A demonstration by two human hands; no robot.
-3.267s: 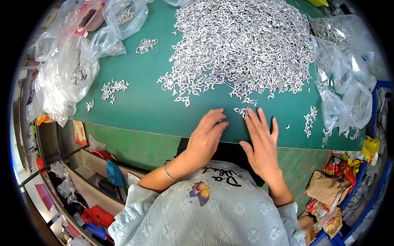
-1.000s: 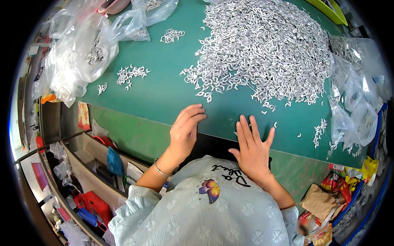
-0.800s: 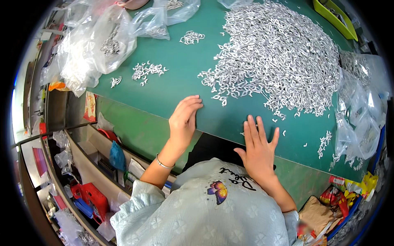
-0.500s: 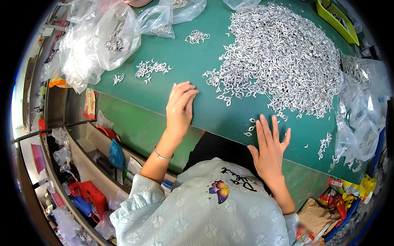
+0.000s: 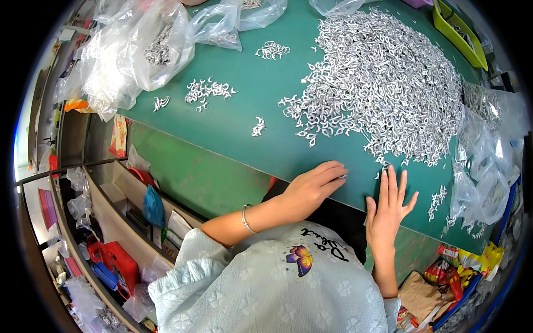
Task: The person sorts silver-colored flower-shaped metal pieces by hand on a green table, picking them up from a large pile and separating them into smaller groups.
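A big heap of small silver metal pieces, some leaf- or loop-shaped, covers the right half of the green tabletop. My left hand is at the table's front edge, its fingers pinched together. A bit of a silver metal piece shows at their tips. To its right, my right hand lies flat with fingers spread, its fingertips by stray pieces at the heap's near edge. Left of the heap sit a small cluster, a larger group of curved pieces and a group of rings.
Clear plastic bags stand at the far left, and another bag lies at the right edge. A yellow-green tray is at the far right. Below left are shelves with a red plastic container; packets lie below right.
My left hand has moved right and nearer, from beside the curved pieces; a small cluster shows where it was. My right hand has shifted slightly right. The loose pieces left of it no longer show.
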